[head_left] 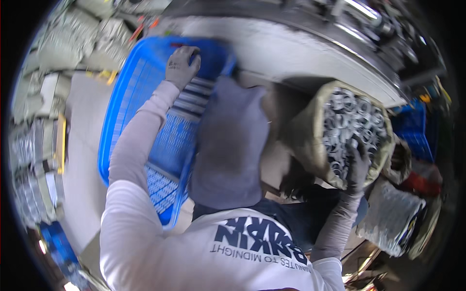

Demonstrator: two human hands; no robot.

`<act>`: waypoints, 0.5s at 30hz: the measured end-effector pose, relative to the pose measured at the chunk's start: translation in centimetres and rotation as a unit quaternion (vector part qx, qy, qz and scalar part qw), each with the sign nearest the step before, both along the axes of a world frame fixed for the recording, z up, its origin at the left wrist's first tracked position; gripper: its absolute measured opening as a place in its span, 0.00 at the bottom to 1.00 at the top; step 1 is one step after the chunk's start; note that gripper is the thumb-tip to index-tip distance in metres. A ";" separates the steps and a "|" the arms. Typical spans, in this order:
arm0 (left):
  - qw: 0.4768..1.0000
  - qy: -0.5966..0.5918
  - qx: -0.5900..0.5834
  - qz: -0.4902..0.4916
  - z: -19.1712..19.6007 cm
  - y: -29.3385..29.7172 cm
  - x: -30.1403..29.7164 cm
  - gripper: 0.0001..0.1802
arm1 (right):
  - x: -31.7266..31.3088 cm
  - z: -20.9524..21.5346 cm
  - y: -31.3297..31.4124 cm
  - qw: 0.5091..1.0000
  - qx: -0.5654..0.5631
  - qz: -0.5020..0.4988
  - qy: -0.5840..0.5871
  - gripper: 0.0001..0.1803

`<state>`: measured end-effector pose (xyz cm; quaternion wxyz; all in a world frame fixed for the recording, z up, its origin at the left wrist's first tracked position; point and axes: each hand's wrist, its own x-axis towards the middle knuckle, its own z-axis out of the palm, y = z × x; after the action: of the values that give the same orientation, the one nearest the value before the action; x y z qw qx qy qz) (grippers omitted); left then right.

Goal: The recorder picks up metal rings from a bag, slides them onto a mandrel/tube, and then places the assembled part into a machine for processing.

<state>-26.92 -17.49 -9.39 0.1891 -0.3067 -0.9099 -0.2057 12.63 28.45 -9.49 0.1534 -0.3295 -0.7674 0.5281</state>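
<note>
1. Clearly, the left hand [181, 65], in a grey glove, grips the far rim of a blue plastic crate [145, 97], with the fingers curled over the edge.
2. The crate is tilted and lies on the person's left side, above a pale floor [82, 160].
3. The right hand [358, 165], also gloved, is pushed into an open tan sack [306, 136]; its fingers are bent among the small silvery metal rings [352, 116] that fill the sack.
4. I cannot tell whether this hand really pinches some rings or only rests on them.
5. The sack is on the right side, its mouth turned toward the person, just below a long grey bench edge [301, 48].
6. More filled sacks [393, 218] lie near it, lower right.
7. Piled bags [63, 43] stand well apart at far left.
</note>
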 end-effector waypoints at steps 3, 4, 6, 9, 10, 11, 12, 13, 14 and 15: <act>0.952 -0.132 -0.254 0.113 -10.7 -11.9 -0.6 0.18 | 0.2 -3.1 1.8 0.999 -0.024 0.028 -0.035 0.23; 0.903 -0.199 -0.353 0.143 -13.9 -14.8 0.2 0.19 | -0.3 -3.2 1.4 0.995 -0.080 -0.003 -0.059 0.21; 0.853 -0.263 -0.434 0.119 -19.6 -16.0 2.5 0.20 | 0.9 -5.2 3.1 0.945 0.281 0.164 -0.040 0.17; 0.831 -0.292 -0.465 0.092 -26.7 -17.1 5.4 0.19 | 1.2 -6.4 3.2 0.985 0.141 0.087 -0.046 0.18; 0.831 -0.301 -0.459 0.087 -28.2 -17.0 6.2 0.19 | 1.2 -5.9 3.2 0.932 0.305 0.152 -0.127 0.19; 0.836 -0.279 -0.467 0.066 -29.5 -16.7 6.9 0.20 | 1.4 -5.9 2.7 0.928 0.311 0.154 -0.136 0.19; 0.842 -0.256 -0.474 0.044 -30.8 -16.3 7.2 0.22 | 1.8 -5.9 2.2 0.954 0.241 0.131 -0.119 0.20; 0.841 -0.263 -0.471 0.042 -32.3 -17.0 7.6 0.22 | 1.5 -5.8 1.5 0.975 0.165 0.109 -0.097 0.22; 0.856 -0.235 -0.456 0.063 -33.5 -18.5 8.1 0.22 | 0.9 -6.1 1.0 0.975 0.165 0.115 -0.100 0.22; 0.870 -0.205 -0.441 0.083 -34.7 -19.9 8.5 0.22 | 0.3 -6.5 0.6 0.984 0.109 0.108 -0.088 0.24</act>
<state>-18.40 -37.36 -44.07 -0.1407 -0.2319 -0.9464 0.1754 12.94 29.05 -16.04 0.0628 -0.2711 -0.8621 0.4236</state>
